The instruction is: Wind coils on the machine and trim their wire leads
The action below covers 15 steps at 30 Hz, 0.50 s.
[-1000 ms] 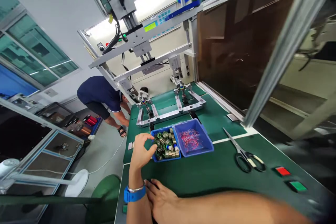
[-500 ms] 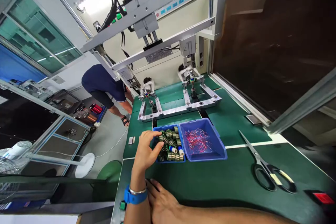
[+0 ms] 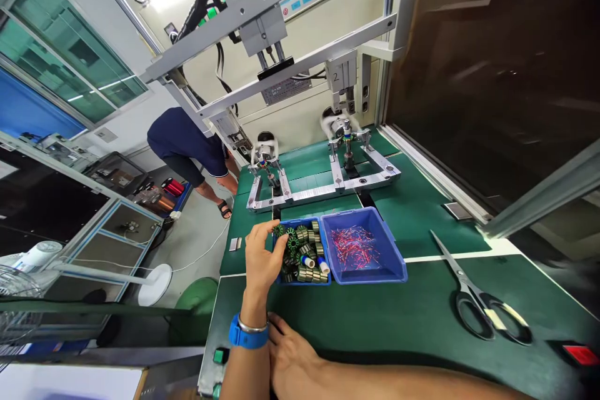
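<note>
Cores [image 3: 309, 274] (blue bin [image 3: 307, 284]) nr L hand [image 3: 263, 257].

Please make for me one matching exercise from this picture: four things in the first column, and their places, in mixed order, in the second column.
Things
1. Scissors
2. Thin reddish pieces
3. Blue wristband
4. Two blue-and-white tubes

Places
A. Around the wrist of the left hand
B. Among the ribbed parts in the left bin
C. On the green tabletop, to the right of both bins
D. Inside the right bin

Right pairs: 1-C, 2-D, 3-A, 4-B
</note>
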{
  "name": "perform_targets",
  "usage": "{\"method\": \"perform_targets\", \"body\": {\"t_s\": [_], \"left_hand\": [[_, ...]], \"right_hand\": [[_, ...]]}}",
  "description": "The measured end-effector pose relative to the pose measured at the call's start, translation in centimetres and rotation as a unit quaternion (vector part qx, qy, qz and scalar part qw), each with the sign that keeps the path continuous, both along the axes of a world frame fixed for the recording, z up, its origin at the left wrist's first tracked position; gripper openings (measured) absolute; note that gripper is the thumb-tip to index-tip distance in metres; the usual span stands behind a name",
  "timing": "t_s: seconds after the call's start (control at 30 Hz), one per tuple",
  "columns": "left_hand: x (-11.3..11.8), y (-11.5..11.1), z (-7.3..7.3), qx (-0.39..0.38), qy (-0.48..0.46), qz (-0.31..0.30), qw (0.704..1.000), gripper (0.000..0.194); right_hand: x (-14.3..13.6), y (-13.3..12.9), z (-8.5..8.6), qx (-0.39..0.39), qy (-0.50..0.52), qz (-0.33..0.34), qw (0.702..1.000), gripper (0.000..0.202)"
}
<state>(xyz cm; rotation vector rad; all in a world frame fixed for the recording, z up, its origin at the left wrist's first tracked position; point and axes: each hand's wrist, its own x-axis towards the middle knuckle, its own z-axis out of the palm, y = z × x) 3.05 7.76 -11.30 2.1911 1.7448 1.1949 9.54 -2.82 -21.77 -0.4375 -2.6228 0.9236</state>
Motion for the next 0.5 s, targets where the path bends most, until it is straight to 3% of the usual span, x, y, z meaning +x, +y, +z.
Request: {"method": "perform_targets", "body": {"t_s": [0.27, 0.5], "left_hand": [[-0.5, -1.0, 0.8, -0.069, 0.021, -0.106, 0.992, 0.025], [-0.1, -0.6, 0.2, -0.089, 0.041, -0.084, 0.992, 0.022]], "right_hand": [[0.8, -0.1, 1.7, -0.038, -0.032, 0.003, 0.999, 0.056], [0.5, -0.1, 1.2, -0.009, -0.021, 0.005, 1.0, 0.063]]}}
